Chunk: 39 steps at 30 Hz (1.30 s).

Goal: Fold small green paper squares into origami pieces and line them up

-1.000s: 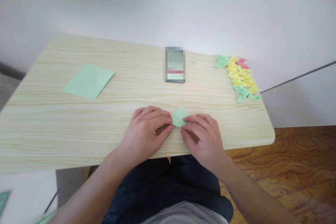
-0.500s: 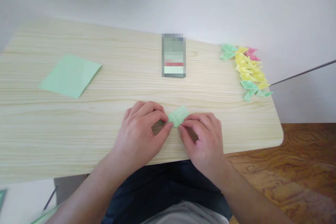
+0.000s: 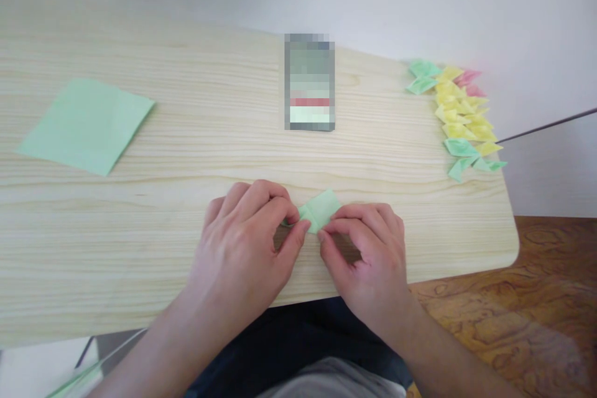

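Observation:
A small folded piece of light green paper (image 3: 321,206) lies near the table's front edge, between my two hands. My left hand (image 3: 254,236) pinches its left part with thumb and fingers, which cover that end. On the right side, my right hand (image 3: 368,245) has thumb and forefinger closed on the lower right edge. Part of the paper's folds is hidden under the fingertips. Farther left on the table lies a flat green paper square (image 3: 88,127), touched by neither hand.
A phone, blurred into blocks (image 3: 310,82), lies at the back middle. Several folded paper pieces in yellow (image 3: 454,115), green and pink cluster at the right edge. The wooden table (image 3: 209,137) meets a white wall (image 3: 373,0). A thin dark line (image 3: 545,125) crosses the wall at right.
The view has moved closer, so the table things spread outward in the picture. Both hands keep their pinch on the green paper, with little visible change in its folds.

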### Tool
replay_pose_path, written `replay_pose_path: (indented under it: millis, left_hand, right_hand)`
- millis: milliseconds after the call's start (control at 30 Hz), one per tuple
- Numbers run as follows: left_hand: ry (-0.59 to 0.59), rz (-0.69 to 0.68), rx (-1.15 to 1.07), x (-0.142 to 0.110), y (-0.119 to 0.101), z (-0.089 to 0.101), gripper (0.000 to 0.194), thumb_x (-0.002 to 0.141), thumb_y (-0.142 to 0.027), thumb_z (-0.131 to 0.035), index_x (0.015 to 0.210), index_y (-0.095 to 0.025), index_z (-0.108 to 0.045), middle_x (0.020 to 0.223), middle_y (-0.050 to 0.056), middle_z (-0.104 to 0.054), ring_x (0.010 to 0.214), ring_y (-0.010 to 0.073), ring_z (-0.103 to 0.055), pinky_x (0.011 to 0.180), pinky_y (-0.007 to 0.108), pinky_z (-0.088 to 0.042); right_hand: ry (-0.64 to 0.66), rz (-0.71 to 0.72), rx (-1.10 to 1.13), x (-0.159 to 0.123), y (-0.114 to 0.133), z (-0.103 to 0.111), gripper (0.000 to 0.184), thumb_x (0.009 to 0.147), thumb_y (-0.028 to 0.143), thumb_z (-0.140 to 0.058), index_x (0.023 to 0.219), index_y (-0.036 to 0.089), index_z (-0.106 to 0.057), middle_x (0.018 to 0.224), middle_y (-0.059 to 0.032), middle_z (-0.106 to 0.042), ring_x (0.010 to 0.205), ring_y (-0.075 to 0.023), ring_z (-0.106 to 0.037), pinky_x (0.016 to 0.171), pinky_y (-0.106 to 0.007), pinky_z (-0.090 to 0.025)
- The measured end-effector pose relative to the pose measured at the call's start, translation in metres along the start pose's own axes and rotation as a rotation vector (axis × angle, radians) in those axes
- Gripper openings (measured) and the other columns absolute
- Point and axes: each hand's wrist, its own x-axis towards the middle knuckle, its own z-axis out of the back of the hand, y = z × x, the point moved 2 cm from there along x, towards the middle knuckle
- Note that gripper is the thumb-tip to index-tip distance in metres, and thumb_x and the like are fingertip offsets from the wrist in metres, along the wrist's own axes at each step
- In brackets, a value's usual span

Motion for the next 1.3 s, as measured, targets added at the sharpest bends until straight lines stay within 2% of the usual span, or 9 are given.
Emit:
replay_pose_path:
  millis: [133, 333, 633, 833, 1067, 1233, 1300]
  left_hand:
    - [0.002, 0.007, 0.009, 0.000, 0.000, 0.000, 0.014, 0.091, -0.037, -0.064, 0.086, -0.024, -0.064, 0.107, 0.005, -0.066, 0.099, 0.0274, -0.059, 0.085, 0.046, -0.044]
    - [-0.008, 0.027, 0.001, 0.001, -0.001, -0.001, 0.014, 0.091, -0.036, -0.064, 0.085, -0.024, -0.062, 0.104, 0.005, -0.066, 0.099, 0.0269, -0.059, 0.088, 0.046, -0.044]
    - [-0.032, 0.050, 0.001, 0.001, 0.001, -0.002, 0.016, 0.090, -0.036, -0.067, 0.084, -0.023, -0.061, 0.105, 0.005, -0.064, 0.102, 0.0275, -0.058, 0.088, 0.046, -0.043]
    - [-0.062, 0.075, 0.014, -0.001, 0.010, 0.001, 0.011, 0.092, -0.035, -0.064, 0.098, -0.026, -0.066, 0.108, 0.005, -0.066, 0.103, 0.0289, -0.055, 0.089, 0.047, -0.043]
    - [-0.050, -0.081, -0.016, -0.005, 0.014, 0.001, 0.029, 0.095, -0.024, -0.059, 0.107, -0.043, -0.077, 0.113, 0.002, -0.066, 0.101, 0.0264, -0.056, 0.092, 0.048, -0.042]
    - [-0.056, -0.109, -0.028, -0.005, 0.013, 0.000, 0.032, 0.093, -0.020, -0.061, 0.107, -0.042, -0.078, 0.114, 0.003, -0.066, 0.104, 0.0274, -0.056, 0.091, 0.049, -0.041]
    - [-0.059, -0.134, -0.038, -0.004, 0.014, 0.000, 0.034, 0.093, -0.018, -0.060, 0.108, -0.042, -0.078, 0.114, 0.003, -0.066, 0.104, 0.0268, -0.056, 0.092, 0.049, -0.041]
  right_hand:
    - [0.010, -0.003, -0.015, 0.000, 0.000, 0.001, 0.002, 0.092, 0.027, -0.071, 0.093, 0.028, -0.070, 0.104, -0.0037, -0.071, 0.102, -0.0260, -0.060, 0.092, -0.048, -0.044]
    - [0.029, 0.020, -0.043, 0.000, 0.001, 0.002, 0.014, 0.092, 0.024, -0.070, 0.101, 0.033, -0.074, 0.108, -0.0034, -0.070, 0.103, -0.0260, -0.058, 0.093, -0.049, -0.043]
    - [0.010, 0.030, -0.040, -0.003, -0.001, 0.000, 0.013, 0.091, 0.025, -0.072, 0.099, 0.034, -0.076, 0.108, -0.0034, -0.069, 0.104, -0.0256, -0.057, 0.094, -0.049, -0.041]
    - [-0.001, 0.044, -0.069, -0.003, -0.003, 0.002, 0.012, 0.090, 0.025, -0.072, 0.097, 0.034, -0.077, 0.108, -0.0041, -0.065, 0.103, -0.0253, -0.056, 0.092, -0.048, -0.042]
    - [0.027, 0.091, -0.111, -0.003, -0.003, 0.003, 0.014, 0.092, 0.025, -0.070, 0.101, 0.034, -0.077, 0.112, -0.0038, -0.068, 0.109, -0.0269, -0.055, 0.094, -0.049, -0.041]
    - [0.110, 0.176, -0.067, -0.004, -0.012, 0.011, 0.027, 0.091, 0.022, -0.068, 0.114, 0.035, -0.074, 0.125, -0.0032, -0.065, 0.122, -0.0282, -0.053, 0.107, -0.051, -0.040]
    - [0.126, 0.202, -0.030, -0.001, -0.017, 0.016, 0.039, 0.089, 0.016, -0.065, 0.124, 0.034, -0.069, 0.133, -0.0036, -0.062, 0.130, -0.0286, -0.050, 0.112, -0.052, -0.039]
